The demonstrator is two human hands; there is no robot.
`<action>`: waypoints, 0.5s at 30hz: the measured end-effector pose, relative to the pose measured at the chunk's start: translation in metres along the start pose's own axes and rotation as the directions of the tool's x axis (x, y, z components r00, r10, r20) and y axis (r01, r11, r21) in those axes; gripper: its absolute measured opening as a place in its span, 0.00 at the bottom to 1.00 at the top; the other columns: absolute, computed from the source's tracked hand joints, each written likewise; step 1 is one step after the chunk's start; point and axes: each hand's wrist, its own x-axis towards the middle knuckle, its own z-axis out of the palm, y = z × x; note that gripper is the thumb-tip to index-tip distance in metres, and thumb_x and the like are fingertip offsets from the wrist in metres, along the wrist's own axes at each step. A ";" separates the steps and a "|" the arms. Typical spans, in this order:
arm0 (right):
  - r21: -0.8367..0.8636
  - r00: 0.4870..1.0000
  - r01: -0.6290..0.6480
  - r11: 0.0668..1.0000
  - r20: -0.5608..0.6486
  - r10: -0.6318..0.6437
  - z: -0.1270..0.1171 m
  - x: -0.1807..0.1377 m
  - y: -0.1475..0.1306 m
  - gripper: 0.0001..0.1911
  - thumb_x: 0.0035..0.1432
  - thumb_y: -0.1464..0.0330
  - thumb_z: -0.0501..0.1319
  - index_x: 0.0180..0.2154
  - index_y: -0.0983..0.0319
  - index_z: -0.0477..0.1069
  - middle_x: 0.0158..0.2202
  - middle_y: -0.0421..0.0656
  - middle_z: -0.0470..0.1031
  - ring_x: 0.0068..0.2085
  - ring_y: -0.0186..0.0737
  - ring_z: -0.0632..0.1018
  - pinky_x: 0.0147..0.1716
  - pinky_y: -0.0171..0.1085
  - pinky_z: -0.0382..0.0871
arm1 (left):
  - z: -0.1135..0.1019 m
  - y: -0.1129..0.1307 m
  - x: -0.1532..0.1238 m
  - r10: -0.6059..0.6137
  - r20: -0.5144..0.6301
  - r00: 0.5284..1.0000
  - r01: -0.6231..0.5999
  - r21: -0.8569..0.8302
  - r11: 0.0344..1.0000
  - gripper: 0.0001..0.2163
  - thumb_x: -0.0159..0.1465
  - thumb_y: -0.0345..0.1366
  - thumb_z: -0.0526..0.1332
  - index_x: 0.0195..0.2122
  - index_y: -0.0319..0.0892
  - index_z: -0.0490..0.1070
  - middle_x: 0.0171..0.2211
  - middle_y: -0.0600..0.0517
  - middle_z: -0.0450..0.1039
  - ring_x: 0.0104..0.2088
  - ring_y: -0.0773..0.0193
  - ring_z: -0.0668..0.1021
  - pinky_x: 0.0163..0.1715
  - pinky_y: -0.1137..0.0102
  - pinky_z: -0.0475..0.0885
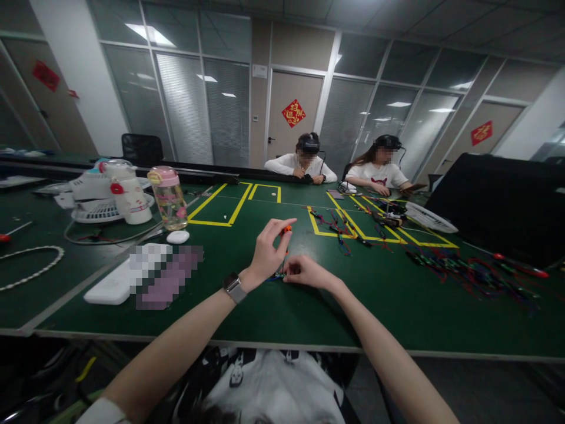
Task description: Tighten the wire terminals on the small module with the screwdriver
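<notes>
My left hand [268, 248], with a watch on its wrist, is raised just above the table. Its thumb and fingers close around a small upright screwdriver with an orange handle [288, 228], mostly covered by the hand. Below it, at the table surface, lies a small circuit board with thin wires [278, 277]. My right hand [309, 274] rests on the table with its fingertips pinched at this board, which they partly hide. The screwdriver's lower end points down toward the board, but I cannot tell whether it touches.
Wired boards [477, 277] lie heaped at the right, others inside yellow tape outlines [315, 224]. A white power bank [119, 277], a pink-lidded bottle [168, 197] and a white jug [130, 194] stand left. A black screen [498, 206] is at right. Two people sit opposite.
</notes>
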 end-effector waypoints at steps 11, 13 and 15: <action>0.004 1.000 0.005 1.000 -0.016 -0.005 0.001 0.000 0.001 0.06 0.47 0.72 0.68 0.30 0.64 0.74 0.24 0.36 0.69 0.26 0.32 0.69 0.28 0.32 0.63 | -0.001 -0.002 0.002 0.051 0.125 0.991 -0.042 -0.072 0.997 0.17 0.72 0.32 0.48 0.59 0.47 0.67 0.54 0.48 0.71 0.54 0.60 0.73 0.55 0.63 0.68; 0.008 1.000 0.011 1.000 -0.010 -0.011 0.001 0.000 0.002 0.06 0.47 0.71 0.68 0.30 0.64 0.73 0.23 0.36 0.69 0.26 0.32 0.69 0.28 0.32 0.63 | 0.000 -0.002 0.002 0.042 0.125 0.991 -0.031 -0.090 0.995 0.17 0.72 0.32 0.49 0.59 0.46 0.67 0.55 0.47 0.71 0.54 0.60 0.74 0.55 0.63 0.68; 0.014 1.000 0.017 1.000 -0.007 -0.016 0.001 0.000 0.003 0.06 0.47 0.71 0.68 0.30 0.64 0.73 0.23 0.36 0.69 0.25 0.32 0.68 0.28 0.32 0.63 | 0.000 -0.001 0.002 0.030 0.108 0.994 -0.020 -0.089 0.996 0.16 0.71 0.31 0.51 0.57 0.46 0.68 0.51 0.47 0.73 0.50 0.61 0.76 0.51 0.64 0.71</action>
